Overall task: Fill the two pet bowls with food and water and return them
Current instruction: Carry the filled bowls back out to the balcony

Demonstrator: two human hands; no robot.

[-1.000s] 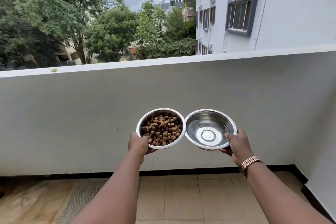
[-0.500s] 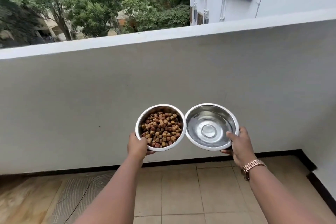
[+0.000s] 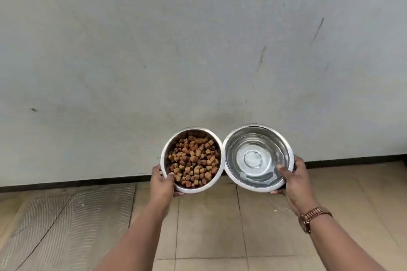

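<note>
Two steel pet bowls are held side by side in the air, rims touching, in front of a grey wall. The left bowl [image 3: 165, 149] is full of brown kibble [image 3: 193, 161]; my left hand [image 3: 163, 182] grips its near rim, thumb inside. The right bowl [image 3: 257, 138] holds clear water; my right hand [image 3: 294, 179] holds its near right rim, thumb dipping over the edge. Both bowls hang above the tiled floor [image 3: 209, 222], close to the wall's base.
The grey balcony wall [image 3: 198, 50] fills the upper view, with a black skirting strip [image 3: 88, 181] at its foot. Beige floor tiles lie below, with a ribbed patch [image 3: 66, 222] at the left. A watch [image 3: 309, 219] is on the right wrist.
The view has tilted down: trees, buildings and the wall's top have left the frame. Both bowls sit lower and nearer the floor, still held side by side.
</note>
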